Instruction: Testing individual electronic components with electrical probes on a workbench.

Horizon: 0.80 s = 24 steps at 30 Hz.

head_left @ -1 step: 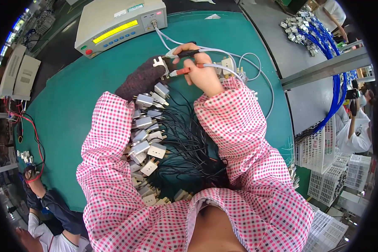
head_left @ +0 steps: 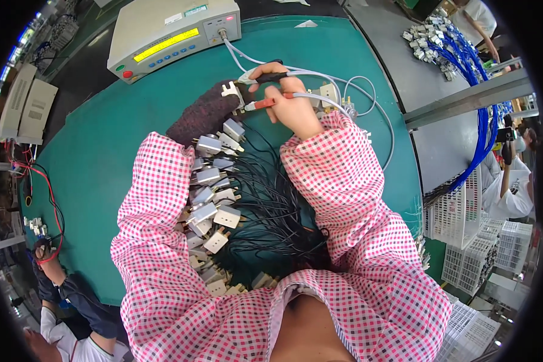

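Observation:
A dark knitted glove covers my left hand (head_left: 202, 113), closed round a white plug (head_left: 230, 90) whose prongs face up beside the fingertips. My bare right hand (head_left: 292, 113) grips two test probes, a black one (head_left: 273, 77) above a red one (head_left: 262, 104). Both tips reach the plug; whether they touch its metal is too small to tell. Grey cables run from the probes to a tester (head_left: 175, 43) with a lit yellow screen. Between my forearms lie many white and grey plugs (head_left: 228, 215) with thin black cords (head_left: 277, 208).
Behind my right hand sit several more white plugs (head_left: 329, 93) on the green mat (head_left: 84, 199). To the right, a metal rail (head_left: 464, 93) borders a grey table with blue cable bundles (head_left: 458, 51). White baskets (head_left: 458, 211) stand below. A co-worker's arm (head_left: 54, 268) is at lower left.

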### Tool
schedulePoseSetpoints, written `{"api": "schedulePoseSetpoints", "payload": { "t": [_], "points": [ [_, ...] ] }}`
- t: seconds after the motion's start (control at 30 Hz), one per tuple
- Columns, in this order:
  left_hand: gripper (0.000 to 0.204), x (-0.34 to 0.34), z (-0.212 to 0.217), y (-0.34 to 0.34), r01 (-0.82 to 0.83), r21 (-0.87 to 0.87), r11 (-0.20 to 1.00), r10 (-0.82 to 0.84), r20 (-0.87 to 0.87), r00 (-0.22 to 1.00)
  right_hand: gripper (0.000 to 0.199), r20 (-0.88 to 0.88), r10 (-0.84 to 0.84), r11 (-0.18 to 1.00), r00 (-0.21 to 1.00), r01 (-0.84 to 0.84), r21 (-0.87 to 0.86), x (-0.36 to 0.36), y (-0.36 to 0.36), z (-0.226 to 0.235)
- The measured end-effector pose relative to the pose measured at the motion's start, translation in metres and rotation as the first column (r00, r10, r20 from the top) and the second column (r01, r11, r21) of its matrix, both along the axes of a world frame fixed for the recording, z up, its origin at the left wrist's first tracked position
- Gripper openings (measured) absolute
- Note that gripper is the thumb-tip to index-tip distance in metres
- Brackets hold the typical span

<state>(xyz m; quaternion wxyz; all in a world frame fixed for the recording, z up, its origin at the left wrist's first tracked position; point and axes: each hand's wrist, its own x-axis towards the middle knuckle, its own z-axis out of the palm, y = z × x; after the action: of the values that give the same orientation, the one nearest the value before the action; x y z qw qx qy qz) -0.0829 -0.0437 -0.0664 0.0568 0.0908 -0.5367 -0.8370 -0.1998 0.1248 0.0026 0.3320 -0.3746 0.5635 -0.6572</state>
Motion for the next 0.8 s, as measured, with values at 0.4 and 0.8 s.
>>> {"api": "schedulePoseSetpoints", "payload": {
  "t": [0.4, 0.8],
  "points": [
    [0.031, 0.028, 0.093, 0.039, -0.042, -0.231, 0.972, 0.089, 0.198, 0.976, 0.025, -0.079, 0.123, 0.992, 0.989, -0.121, 0.025, 0.008, -0.003, -0.003],
    [0.041, 0.031, 0.051, 0.018, -0.056, -0.411, 0.91, 0.135, 0.166, 0.977, 0.026, -0.127, 0.158, 0.986, 0.979, -0.15, 0.068, 0.015, -0.005, 0.002]
  ]
}}
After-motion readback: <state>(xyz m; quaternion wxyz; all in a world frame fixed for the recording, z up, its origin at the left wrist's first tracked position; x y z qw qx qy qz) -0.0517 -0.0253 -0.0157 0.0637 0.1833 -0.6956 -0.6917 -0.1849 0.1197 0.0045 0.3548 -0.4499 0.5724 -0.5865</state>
